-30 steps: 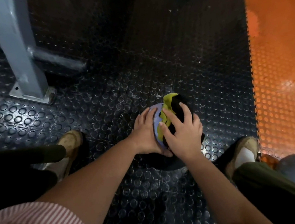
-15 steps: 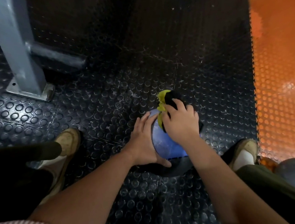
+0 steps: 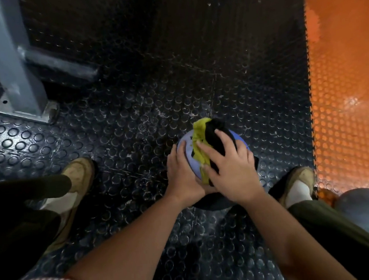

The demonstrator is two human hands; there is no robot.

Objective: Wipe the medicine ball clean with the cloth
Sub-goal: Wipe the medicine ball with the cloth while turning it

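A lavender-blue medicine ball (image 3: 188, 152) sits on the black studded floor between my feet. A yellow and black cloth (image 3: 203, 138) lies bunched over its top. My right hand (image 3: 230, 169) lies spread on the cloth and presses it against the ball, fingers pointing away from me. My left hand (image 3: 181, 175) cups the ball's left side with straight fingers and steadies it. Most of the ball is hidden under the two hands and the cloth.
A grey steel post with a bolted base plate (image 3: 18, 86) stands at the left. An orange studded mat (image 3: 347, 83) runs along the right. A second grey-green ball (image 3: 368, 211) lies at the lower right. My shoes (image 3: 78, 177) flank the ball.
My right hand slid the cloth back toward me over the ball's top, covering the blue surface that showed half a second ago. My left hand stayed on the ball's left side.
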